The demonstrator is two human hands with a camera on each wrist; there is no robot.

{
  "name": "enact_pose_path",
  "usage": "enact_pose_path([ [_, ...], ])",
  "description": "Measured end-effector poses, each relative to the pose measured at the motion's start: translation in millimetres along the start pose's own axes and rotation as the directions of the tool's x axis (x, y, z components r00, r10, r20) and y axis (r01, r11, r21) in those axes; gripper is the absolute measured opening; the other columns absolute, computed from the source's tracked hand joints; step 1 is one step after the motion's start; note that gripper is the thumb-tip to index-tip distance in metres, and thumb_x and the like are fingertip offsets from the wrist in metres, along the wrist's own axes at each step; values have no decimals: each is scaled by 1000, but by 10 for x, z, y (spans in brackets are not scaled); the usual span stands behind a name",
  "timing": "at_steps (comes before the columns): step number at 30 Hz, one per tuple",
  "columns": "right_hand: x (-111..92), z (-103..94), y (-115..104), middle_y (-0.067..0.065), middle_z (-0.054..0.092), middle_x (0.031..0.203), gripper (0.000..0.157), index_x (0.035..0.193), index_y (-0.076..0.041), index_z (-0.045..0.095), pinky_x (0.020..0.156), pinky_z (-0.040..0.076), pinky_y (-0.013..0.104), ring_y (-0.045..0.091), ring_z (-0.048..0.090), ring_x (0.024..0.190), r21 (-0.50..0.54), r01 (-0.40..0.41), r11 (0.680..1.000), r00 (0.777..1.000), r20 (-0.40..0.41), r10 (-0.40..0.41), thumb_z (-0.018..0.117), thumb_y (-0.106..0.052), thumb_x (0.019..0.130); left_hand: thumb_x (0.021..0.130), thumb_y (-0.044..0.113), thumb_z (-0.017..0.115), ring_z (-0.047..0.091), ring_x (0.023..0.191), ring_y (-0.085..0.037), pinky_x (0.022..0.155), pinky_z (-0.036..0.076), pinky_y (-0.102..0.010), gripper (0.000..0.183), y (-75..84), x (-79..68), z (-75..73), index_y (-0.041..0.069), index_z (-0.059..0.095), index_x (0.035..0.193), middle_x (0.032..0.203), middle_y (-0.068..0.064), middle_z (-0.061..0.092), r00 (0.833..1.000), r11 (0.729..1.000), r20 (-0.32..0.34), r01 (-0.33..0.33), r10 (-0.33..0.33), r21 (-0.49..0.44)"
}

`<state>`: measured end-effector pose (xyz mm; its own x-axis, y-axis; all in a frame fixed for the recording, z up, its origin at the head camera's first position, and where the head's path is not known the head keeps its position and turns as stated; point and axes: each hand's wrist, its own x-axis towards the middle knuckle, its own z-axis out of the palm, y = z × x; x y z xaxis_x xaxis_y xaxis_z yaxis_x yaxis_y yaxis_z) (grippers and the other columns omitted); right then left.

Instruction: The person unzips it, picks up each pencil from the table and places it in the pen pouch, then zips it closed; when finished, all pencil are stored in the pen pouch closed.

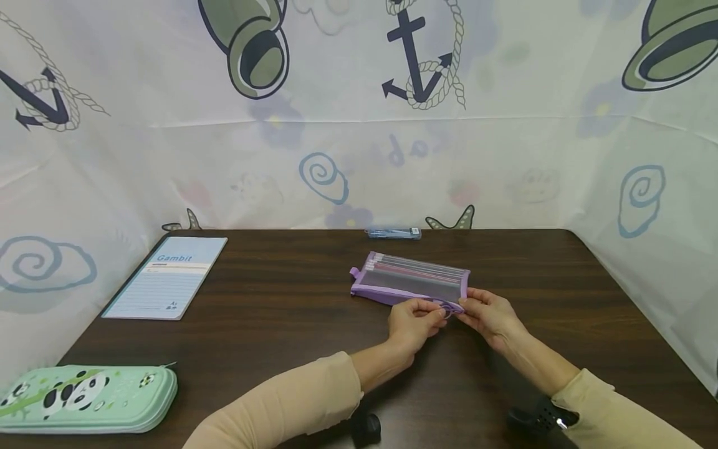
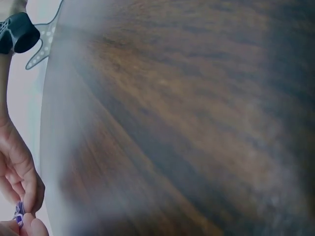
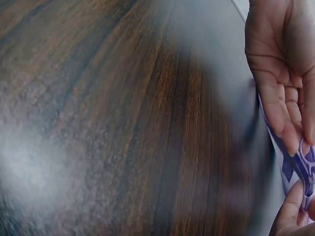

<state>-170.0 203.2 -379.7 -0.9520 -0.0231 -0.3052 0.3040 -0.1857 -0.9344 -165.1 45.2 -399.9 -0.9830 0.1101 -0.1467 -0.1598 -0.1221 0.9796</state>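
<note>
A purple mesh pencil case [image 1: 417, 279] lies on the table with several pens or pencils visible through its see-through top. My left hand [image 1: 414, 325] pinches the zipper pull [image 1: 449, 310] at the near right corner. Gripping the case's right end beside that pull is my right hand [image 1: 493, 318]. In the right wrist view, the purple zipper [image 3: 306, 169] runs between the fingers of both hands. Only a small piece of the purple zipper end [image 2: 19, 212] shows between fingertips in the left wrist view. The undersides of the case are hidden.
A light blue notebook [image 1: 168, 277] lies at the left back of the dark wooden table [image 1: 280, 280]. A green panda pencil box [image 1: 90, 399] sits at the front left. Near the back edge lies a small blue packet [image 1: 394, 233]. Printed cloth [image 1: 359, 174] surrounds the table.
</note>
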Motion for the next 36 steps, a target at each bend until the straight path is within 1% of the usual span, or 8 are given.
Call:
enact_pose_path([
  [3, 15, -9, 14, -1, 58, 88, 54, 139, 16, 23, 73, 55, 16, 3, 60, 76, -17, 9, 1000, 1000, -8, -9, 49, 4, 93, 82, 2, 70, 67, 65, -13, 68, 59, -32, 9, -1, 20, -26, -4, 66, 87, 76, -12, 70, 1000, 1000, -11, 9, -9, -4],
  [9, 38, -15, 20, -3, 58, 86, 54, 139, 16, 24, 72, 55, 16, 3, 60, 75, -37, 38, 999, 999, -16, -38, 50, 4, 93, 82, 4, 71, 68, 66, -14, 67, 59, -31, 11, 35, 51, -60, -4, 68, 88, 79, -14, 71, 1000, 999, -14, 27, -26, 25],
  [16, 26, -72, -9, -4, 56, 86, 56, 141, 14, 23, 71, 54, 15, 2, 59, 74, -34, 36, 999, 997, -68, -38, 50, 5, 92, 82, 4, 71, 68, 66, -14, 67, 59, -31, 15, 90, 100, -179, -7, 68, 92, 84, -19, 71, 997, 1000, -75, 23, -22, 13],
  [20, 32, -90, -6, -4, 56, 86, 57, 141, 14, 22, 71, 54, 15, 1, 59, 75, -26, 38, 999, 997, -59, -39, 51, 4, 93, 83, 5, 71, 68, 66, -13, 67, 59, -30, 16, 112, 116, -239, -6, 67, 93, 85, -18, 71, 997, 999, -73, 36, -35, 10],
  [24, 42, -84, -8, -4, 56, 87, 57, 142, 13, 22, 72, 54, 15, 1, 59, 75, -18, 44, 999, 997, -67, -45, 50, 4, 93, 83, 5, 70, 67, 66, -12, 70, 59, -32, 16, 127, 145, -298, -6, 67, 94, 86, -18, 71, 997, 999, -68, 44, -44, 2],
  [31, 56, -78, -14, -5, 57, 85, 57, 142, 14, 22, 71, 55, 16, 1, 59, 75, 3, 53, 999, 996, -75, -53, 50, 5, 93, 85, 5, 68, 68, 69, -12, 75, 58, -34, 15, 158, 223, -457, -6, 66, 95, 89, -18, 71, 996, 998, -76, 52, -50, 26],
  [36, 62, -69, -34, -6, 58, 84, 57, 141, 14, 23, 70, 55, 16, 1, 59, 74, 11, 55, 998, 996, -73, -54, 50, 6, 92, 85, 5, 68, 67, 68, -11, 75, 58, -34, 18, 191, 232, -553, -8, 66, 97, 89, -18, 71, 996, 998, -71, 52, -50, 25],
])
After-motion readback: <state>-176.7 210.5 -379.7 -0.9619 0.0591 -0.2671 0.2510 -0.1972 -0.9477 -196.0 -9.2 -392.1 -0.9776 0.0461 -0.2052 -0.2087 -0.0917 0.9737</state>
